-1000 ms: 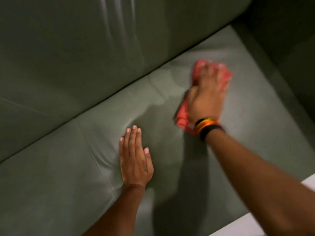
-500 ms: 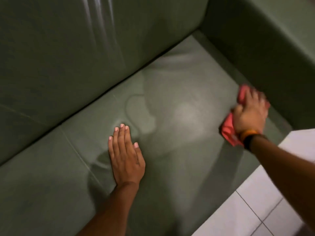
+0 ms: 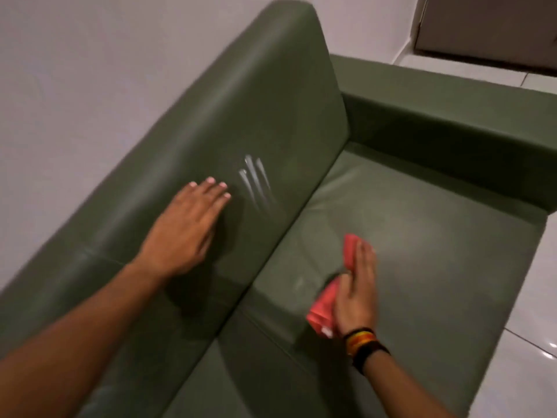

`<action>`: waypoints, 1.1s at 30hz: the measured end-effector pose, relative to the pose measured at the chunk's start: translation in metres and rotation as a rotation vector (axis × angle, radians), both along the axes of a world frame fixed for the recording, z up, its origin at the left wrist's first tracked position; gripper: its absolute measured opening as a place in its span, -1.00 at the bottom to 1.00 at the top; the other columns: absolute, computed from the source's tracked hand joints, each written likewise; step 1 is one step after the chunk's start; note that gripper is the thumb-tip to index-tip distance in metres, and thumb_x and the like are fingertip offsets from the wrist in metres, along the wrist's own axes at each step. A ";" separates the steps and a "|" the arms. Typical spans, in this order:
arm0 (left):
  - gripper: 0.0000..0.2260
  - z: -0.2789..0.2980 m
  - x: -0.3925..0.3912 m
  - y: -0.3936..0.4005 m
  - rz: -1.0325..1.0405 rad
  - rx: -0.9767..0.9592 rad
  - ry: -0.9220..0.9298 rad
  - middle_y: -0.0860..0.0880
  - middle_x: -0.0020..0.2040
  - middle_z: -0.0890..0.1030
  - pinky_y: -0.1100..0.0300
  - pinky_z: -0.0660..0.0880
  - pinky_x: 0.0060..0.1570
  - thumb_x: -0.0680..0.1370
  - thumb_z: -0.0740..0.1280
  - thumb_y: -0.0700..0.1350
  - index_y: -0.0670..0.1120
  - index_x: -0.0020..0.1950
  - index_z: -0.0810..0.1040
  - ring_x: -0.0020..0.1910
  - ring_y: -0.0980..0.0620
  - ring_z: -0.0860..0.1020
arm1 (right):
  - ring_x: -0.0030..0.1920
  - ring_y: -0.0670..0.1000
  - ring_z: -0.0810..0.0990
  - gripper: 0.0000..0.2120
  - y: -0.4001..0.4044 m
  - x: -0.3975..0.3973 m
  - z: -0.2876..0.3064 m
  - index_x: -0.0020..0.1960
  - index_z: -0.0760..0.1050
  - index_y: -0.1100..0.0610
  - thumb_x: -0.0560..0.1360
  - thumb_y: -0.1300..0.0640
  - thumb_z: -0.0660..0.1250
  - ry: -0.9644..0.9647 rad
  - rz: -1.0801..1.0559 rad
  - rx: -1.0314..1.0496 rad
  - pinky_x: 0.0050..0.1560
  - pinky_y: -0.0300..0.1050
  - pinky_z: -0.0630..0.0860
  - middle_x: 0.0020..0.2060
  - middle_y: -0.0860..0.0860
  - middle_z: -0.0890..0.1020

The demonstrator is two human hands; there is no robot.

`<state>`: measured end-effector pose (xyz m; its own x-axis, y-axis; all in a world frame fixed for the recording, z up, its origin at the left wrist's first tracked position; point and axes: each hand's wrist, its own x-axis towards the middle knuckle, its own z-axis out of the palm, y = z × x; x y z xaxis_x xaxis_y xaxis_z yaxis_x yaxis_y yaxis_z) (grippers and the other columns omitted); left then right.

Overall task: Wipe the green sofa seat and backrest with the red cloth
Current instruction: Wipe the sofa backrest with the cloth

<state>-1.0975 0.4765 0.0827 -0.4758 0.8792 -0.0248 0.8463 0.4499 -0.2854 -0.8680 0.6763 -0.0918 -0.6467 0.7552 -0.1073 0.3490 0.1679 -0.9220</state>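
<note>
The green sofa seat (image 3: 422, 236) fills the middle and right of the head view, and its backrest (image 3: 256, 101) rises along the left. My right hand (image 3: 357, 291) holds the crumpled red cloth (image 3: 324, 309) just above the seat, close to the crease where seat meets backrest. Red cloth shows above and below my fingers. My left hand (image 3: 187, 227) lies flat, fingers apart, on the backrest. Pale streaks (image 3: 256, 182) mark the backrest just right of those fingers.
The sofa's right armrest (image 3: 452, 116) closes the far end of the seat. A pale wall (image 3: 90, 70) stands behind the backrest. White floor tiles (image 3: 530, 312) lie along the seat's front edge, and a dark door base (image 3: 482, 31) sits at top right.
My left hand has lifted off the seat and now rests on the backrest. My right hand with the cloth came back from the armrest end toward the seat's crease. The view pulled back.
</note>
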 end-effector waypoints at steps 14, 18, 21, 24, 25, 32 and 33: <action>-0.41 0.035 -0.084 -0.013 -0.218 -0.047 0.168 -0.21 0.68 0.24 -0.21 0.14 0.67 0.62 0.10 -0.11 -0.27 0.65 0.25 0.68 -0.25 0.19 | 0.66 0.10 0.01 -0.33 -0.036 -0.283 0.069 0.64 0.03 0.12 0.54 0.06 0.02 0.108 -0.217 -0.085 0.63 0.03 -0.08 0.65 0.07 0.09; -0.41 0.030 -0.085 -0.016 -0.239 -0.039 0.183 -0.18 0.69 0.23 -0.16 0.07 0.69 0.62 0.15 -0.13 -0.25 0.66 0.24 0.69 -0.23 0.18 | 0.66 0.14 0.02 -0.27 -0.034 -0.255 0.015 0.62 0.00 0.19 0.48 -0.03 -0.10 -0.093 -0.475 -0.599 0.62 -0.09 -0.13 0.65 0.16 0.08; -0.41 0.027 -0.085 -0.014 -0.228 -0.044 0.187 -0.18 0.68 0.25 -0.13 0.02 0.69 0.62 0.13 -0.10 -0.25 0.66 0.26 0.68 -0.21 0.20 | 0.66 -0.03 -0.13 -0.29 -0.086 -0.263 0.078 0.64 -0.10 0.10 0.53 -0.10 -0.10 -0.060 -0.396 -0.528 0.60 -0.19 -0.26 0.66 0.00 -0.05; -0.40 0.027 -0.085 -0.014 -0.229 -0.040 0.163 -0.19 0.67 0.27 -0.13 0.02 0.70 0.63 0.13 -0.03 -0.26 0.64 0.27 0.67 -0.22 0.21 | 0.64 -0.17 -0.21 -0.32 -0.106 -0.280 0.136 0.62 -0.13 -0.06 0.53 -0.06 -0.01 0.171 -0.245 -0.295 0.61 -0.19 -0.29 0.62 -0.21 -0.10; -0.40 0.027 -0.085 -0.015 -0.228 -0.042 0.172 -0.19 0.67 0.27 -0.13 0.03 0.70 0.63 0.14 -0.05 -0.26 0.65 0.27 0.67 -0.23 0.22 | 0.65 -0.13 -0.17 -0.32 -0.097 -0.286 0.132 0.63 -0.08 -0.03 0.54 -0.01 0.02 0.224 -0.221 -0.218 0.63 -0.11 -0.24 0.62 -0.19 -0.05; -0.42 0.028 -0.082 -0.014 -0.222 -0.025 0.221 -0.17 0.67 0.30 -0.16 0.19 0.64 0.63 0.19 -0.13 -0.24 0.66 0.26 0.65 -0.24 0.26 | 0.64 0.13 0.11 -0.35 -0.026 -0.270 0.012 0.62 0.10 0.19 0.55 0.03 0.01 0.000 -0.498 -0.551 0.64 -0.07 -0.04 0.63 0.15 0.17; -0.41 0.028 -0.083 -0.014 -0.221 -0.025 0.228 -0.17 0.67 0.30 -0.17 0.21 0.64 0.63 0.19 -0.13 -0.24 0.66 0.26 0.66 -0.24 0.26 | 0.64 0.14 0.12 -0.37 -0.030 -0.267 0.006 0.62 0.09 0.19 0.59 0.01 0.01 -0.051 -0.575 -0.679 0.63 -0.07 -0.01 0.63 0.15 0.17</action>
